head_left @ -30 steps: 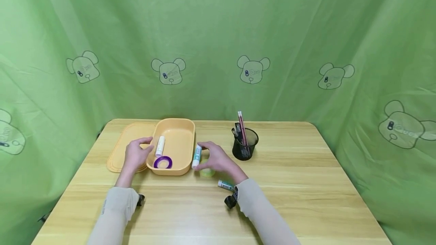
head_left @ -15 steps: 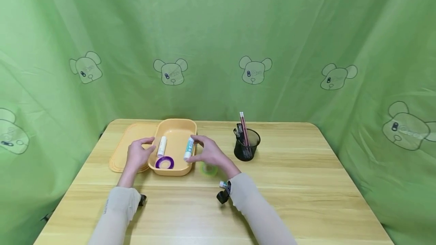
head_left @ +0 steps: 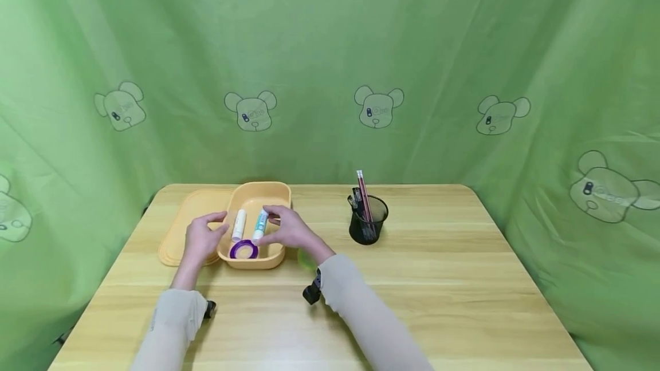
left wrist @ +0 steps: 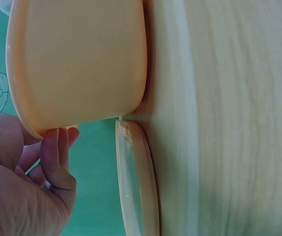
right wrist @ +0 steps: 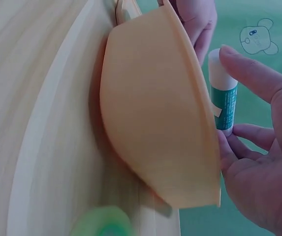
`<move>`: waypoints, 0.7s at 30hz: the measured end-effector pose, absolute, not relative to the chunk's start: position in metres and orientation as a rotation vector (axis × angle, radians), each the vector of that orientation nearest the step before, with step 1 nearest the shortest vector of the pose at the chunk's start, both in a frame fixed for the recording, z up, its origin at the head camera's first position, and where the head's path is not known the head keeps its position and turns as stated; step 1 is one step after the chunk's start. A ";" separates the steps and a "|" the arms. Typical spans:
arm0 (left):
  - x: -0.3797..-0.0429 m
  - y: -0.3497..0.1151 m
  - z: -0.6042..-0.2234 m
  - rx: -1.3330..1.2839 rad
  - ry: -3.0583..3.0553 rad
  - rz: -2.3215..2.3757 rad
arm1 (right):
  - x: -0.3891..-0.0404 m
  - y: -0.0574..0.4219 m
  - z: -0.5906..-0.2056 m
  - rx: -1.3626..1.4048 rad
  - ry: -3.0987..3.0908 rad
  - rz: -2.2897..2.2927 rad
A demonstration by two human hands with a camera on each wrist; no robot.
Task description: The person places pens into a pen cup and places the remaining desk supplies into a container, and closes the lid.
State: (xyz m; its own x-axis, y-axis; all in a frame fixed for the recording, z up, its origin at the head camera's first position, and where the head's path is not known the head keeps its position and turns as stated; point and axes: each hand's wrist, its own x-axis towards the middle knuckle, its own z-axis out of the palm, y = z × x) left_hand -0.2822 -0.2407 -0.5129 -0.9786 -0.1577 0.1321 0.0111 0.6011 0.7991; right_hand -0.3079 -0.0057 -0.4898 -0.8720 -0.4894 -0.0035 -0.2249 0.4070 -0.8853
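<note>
My right hand (head_left: 295, 230) holds a glue stick (head_left: 260, 224) with a white cap and teal label, thumb at one end and fingers at the other. It hangs over the orange plastic box (head_left: 260, 265), close to the rim in the right wrist view (right wrist: 224, 93). My left hand (head_left: 200, 239) grips the box's left rim, its fingertips (left wrist: 57, 147) against the outer wall. Inside the box lie a white glue stick (head_left: 239, 225) and a purple ring-shaped tape roll (head_left: 244, 249).
The box's orange lid (head_left: 180, 228) lies flat on the table (head_left: 438, 296), left of the box. A pale green tape roll (head_left: 305, 259) sits just right of the box, partly under my right forearm. Further right stands a black mesh pen holder (head_left: 367, 228) with pencils and pens.
My right hand has carried the glue stick left from beside the box to over its middle. My right forearm now covers another glue stick on the table. The left hand stays at the rim.
</note>
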 end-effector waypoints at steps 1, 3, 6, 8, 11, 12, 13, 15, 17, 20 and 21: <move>-0.282 -0.240 -0.513 0.120 -2.641 -1.326 | -0.308 -0.009 -0.491 -0.620 2.401 -1.450; -0.282 -0.239 -0.513 0.132 -2.644 -1.339 | -0.309 -0.015 -0.494 -0.611 2.401 -1.447; -0.283 -0.238 -0.511 0.136 -2.641 -1.328 | -0.311 -0.023 -0.495 -0.586 2.423 -1.440; -0.282 -0.238 -0.512 0.144 -2.637 -1.314 | -0.311 -0.028 -0.495 -0.566 2.461 -1.417; -0.283 -0.239 -0.511 0.139 -2.628 -1.287 | -0.312 -0.034 -0.493 -0.543 2.498 -1.398; -0.283 -0.239 -0.511 0.144 -2.624 -1.286 | -0.313 -0.036 -0.493 -0.534 2.502 -1.395; -0.284 -0.239 -0.511 0.144 -2.623 -1.285 | -0.313 -0.037 -0.492 -0.524 2.503 -1.395; -0.284 -0.238 -0.511 0.142 -2.625 -1.290 | -0.313 -0.039 -0.492 -0.484 2.489 -1.412; -0.284 -0.238 -0.512 0.140 -2.627 -1.301 | -0.313 -0.040 -0.492 -0.441 2.481 -1.427; -0.283 -0.237 -0.513 0.136 -2.621 -1.287 | -0.313 -0.042 -0.493 -0.399 2.477 -1.463; -0.283 -0.237 -0.514 0.134 -2.617 -1.280 | -0.314 -0.043 -0.494 -0.394 2.478 -1.470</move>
State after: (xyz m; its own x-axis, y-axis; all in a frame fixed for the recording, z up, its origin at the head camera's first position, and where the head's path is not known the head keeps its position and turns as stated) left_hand -0.2830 -0.2366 -0.5135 -0.9707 -0.1793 0.1602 0.0164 0.6155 0.7880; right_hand -0.3137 -0.0425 -0.4941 -0.9366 -0.3449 -0.0619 -0.1111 0.4597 -0.8811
